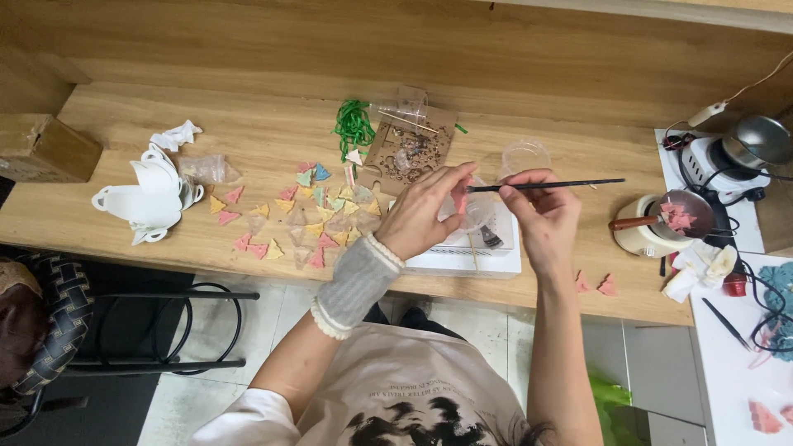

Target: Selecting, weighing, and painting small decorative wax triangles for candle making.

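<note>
Pink and small, a flat wax-like piece (458, 201) sits pinched in the fingertips of the left hand (421, 216), which is closed around it above a white tray (502, 256) at the front edge of the wooden table (248, 140). The right hand (541, 216), just right of the tray, grips a thin dark brush (549, 184) between closed fingers, its tip touching the pink piece. Left of the tray lies a spread of coloured triangular pieces (306, 219), pink, yellow, green and blue, which look already cast and set out. Right of the tray a small melting pot (673, 216) holds more pink lumps, so more material seems to be waiting. Two further pink pieces (596, 285) lie just right of the tray. How many scattered pieces are brushed cannot be told.
</note>
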